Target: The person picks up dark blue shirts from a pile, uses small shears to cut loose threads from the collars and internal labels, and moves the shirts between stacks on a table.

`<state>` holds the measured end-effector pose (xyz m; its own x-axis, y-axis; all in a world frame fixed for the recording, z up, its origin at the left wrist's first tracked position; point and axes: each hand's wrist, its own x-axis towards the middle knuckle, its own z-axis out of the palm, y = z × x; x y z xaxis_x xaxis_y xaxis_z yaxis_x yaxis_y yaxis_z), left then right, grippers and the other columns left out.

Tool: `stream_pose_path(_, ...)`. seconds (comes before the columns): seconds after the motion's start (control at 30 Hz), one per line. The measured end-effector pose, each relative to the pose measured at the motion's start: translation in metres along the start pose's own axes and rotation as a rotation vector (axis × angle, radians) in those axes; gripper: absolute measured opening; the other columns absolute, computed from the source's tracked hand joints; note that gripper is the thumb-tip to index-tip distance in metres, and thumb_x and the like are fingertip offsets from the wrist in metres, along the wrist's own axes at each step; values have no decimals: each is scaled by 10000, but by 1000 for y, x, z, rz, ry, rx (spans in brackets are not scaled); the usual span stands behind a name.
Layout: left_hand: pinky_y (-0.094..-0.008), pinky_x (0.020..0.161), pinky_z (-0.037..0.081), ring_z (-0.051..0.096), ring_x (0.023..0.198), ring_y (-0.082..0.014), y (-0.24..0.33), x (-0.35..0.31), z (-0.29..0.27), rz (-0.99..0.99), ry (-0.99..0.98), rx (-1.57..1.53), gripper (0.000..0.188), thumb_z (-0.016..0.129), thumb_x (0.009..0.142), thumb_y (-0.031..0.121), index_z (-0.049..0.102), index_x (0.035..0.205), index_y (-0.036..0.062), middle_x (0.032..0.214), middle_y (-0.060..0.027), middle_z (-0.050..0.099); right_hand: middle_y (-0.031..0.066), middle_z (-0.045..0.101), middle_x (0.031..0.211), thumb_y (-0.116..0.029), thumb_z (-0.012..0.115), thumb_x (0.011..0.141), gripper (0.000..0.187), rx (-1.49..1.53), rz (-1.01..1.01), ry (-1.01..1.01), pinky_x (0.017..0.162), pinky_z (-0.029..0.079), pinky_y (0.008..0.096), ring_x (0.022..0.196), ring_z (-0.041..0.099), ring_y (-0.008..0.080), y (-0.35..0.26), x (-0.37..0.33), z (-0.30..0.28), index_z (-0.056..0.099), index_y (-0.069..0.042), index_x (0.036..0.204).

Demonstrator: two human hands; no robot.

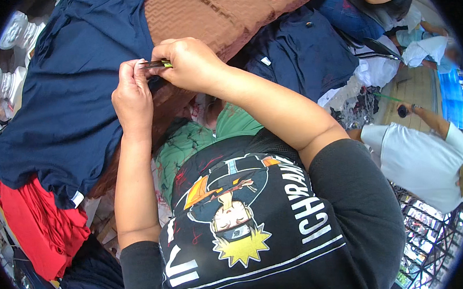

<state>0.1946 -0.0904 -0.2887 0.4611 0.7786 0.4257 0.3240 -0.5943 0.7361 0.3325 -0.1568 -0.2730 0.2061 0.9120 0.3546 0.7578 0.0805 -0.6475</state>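
Observation:
My right hand (192, 65) is closed around small thread snips (156, 64) with dark blades and a bright green part. The blades point left, toward my left hand (133, 100). The thumb and fingertips of that hand are pinched together at the blade tips; what lies between them is too small to make out. Both hands are above the edge where a navy garment (79, 74) meets a brown patterned cloth (206, 17). The navy garment spreads out to the left, with a white label at its lower corner.
Red folded fabric (44, 227) lies at the lower left, beside more dark cloth. Another navy garment (295, 54) is piled to the right. White thread cones (14, 31) stand at the far left. Other people are on the right, one in a white shirt (415, 158).

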Motion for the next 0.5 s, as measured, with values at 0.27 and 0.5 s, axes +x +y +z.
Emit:
stream_pose_path(0.27,-233,732,503,648,777,-79,-13,1,2,-145,-126,-304,157,674,882,152,731,959,28,862,-68,730,187,676,835,-153,669,828,161,41,47,41,684,519,429,805,663,363,10,-3,-3,636,-20,911)
stream_pose_path(0.5,-313,662,537,705,740,-224,-6,2,-3,3,-150,-80,175,716,823,233,742,930,97,842,-123,703,188,668,871,-147,656,825,152,-19,-24,39,720,511,438,840,652,374,6,0,-8,625,-33,922)
